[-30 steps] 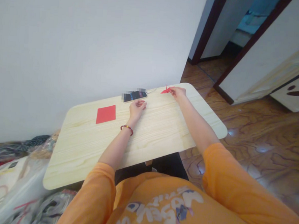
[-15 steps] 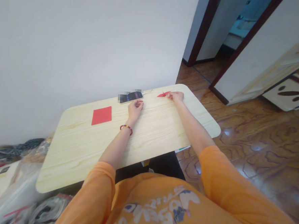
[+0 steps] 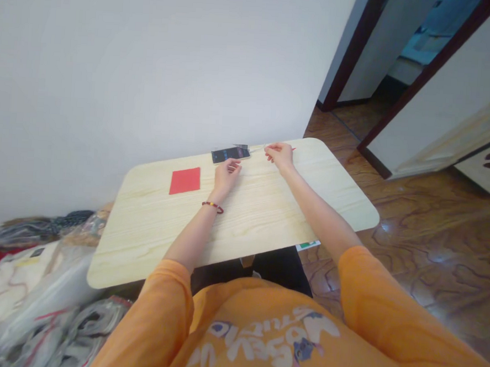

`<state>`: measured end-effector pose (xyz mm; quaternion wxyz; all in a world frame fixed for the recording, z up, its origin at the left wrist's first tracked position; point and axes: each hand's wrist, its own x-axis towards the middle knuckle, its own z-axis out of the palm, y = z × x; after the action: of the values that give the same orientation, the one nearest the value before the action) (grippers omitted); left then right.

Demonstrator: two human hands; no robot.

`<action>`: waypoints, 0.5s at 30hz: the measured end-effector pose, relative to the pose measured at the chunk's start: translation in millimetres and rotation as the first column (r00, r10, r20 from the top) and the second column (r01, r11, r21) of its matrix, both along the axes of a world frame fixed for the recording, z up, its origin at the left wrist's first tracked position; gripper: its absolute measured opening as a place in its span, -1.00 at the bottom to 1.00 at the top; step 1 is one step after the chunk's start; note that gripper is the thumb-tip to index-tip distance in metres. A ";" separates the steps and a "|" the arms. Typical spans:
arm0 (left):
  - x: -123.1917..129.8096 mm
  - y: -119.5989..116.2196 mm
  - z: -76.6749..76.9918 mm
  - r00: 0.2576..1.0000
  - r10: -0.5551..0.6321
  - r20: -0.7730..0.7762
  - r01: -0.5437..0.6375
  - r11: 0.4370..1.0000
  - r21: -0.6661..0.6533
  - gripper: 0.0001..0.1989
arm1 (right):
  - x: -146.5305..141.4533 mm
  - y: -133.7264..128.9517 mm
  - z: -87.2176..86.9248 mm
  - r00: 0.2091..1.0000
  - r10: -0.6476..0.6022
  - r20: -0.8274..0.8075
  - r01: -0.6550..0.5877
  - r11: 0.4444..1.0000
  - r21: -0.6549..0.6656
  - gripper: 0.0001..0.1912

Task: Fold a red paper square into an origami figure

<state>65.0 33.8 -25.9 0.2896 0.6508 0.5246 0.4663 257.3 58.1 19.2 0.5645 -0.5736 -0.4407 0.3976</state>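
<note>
My left hand (image 3: 227, 177) is over the middle of the pale wooden table (image 3: 143, 221), fingers loosely curled and apart, just in front of a dark phone (image 3: 228, 155). Nothing shows in it. My right hand (image 3: 279, 155) hovers to the right of the phone, fingers bent and apart, with nothing visible between them. Behind it peeks the tip of a small red paper piece (image 3: 294, 149), mostly hidden by the hand. A flat red paper square (image 3: 185, 181) lies left of my left hand.
A white wall (image 3: 153, 61) rises behind the table. Plastic-wrapped bundles (image 3: 48, 282) lie at the lower left. To the right are a wooden floor (image 3: 424, 233) and a doorway with dark frames. A thin cable lies near the phone.
My right hand has come off the red paper piece and moved left of it, towards my left hand. The camera view has shifted, moving the table slightly right in the picture.
</note>
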 end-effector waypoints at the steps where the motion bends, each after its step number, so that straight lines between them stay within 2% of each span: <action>1: -9.2 -1.7 2.7 0.999 0.007 -0.048 -0.006 1.000 0.020 -0.83 | -11.9 -1.0 0.3 0.999 0.053 -0.004 -0.053 0.999 0.002 -0.90; 3: -30.1 -4.7 7.5 0.988 0.045 -0.148 -0.035 0.997 0.067 -0.82 | -35.7 -3.3 -0.2 0.987 0.159 -0.010 -0.159 0.987 0.010 -0.90; 7: -75.0 -9.3 13.4 0.929 0.145 -0.341 -0.104 0.985 0.136 -0.81 | -78.8 -7.6 -4.8 0.957 0.290 -0.028 -0.290 0.957 0.007 -0.89; 11: -111.4 -11.5 14.0 0.854 0.204 -0.479 -0.171 0.979 0.113 -0.75 | -109.8 -7.9 -15.5 0.926 0.376 -0.014 -0.376 0.926 0.023 -0.89; 15: -132.8 -10.0 7.7 0.829 0.189 -0.527 -0.196 0.980 0.043 -0.57 | -127.2 -5.0 -29.9 0.898 0.437 0.055 -0.439 0.897 0.046 -0.94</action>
<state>-67.8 23.7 -18.2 0.0901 0.6958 0.6496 0.2930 130.0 53.1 -10.6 0.4671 -0.4519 -0.5817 0.4892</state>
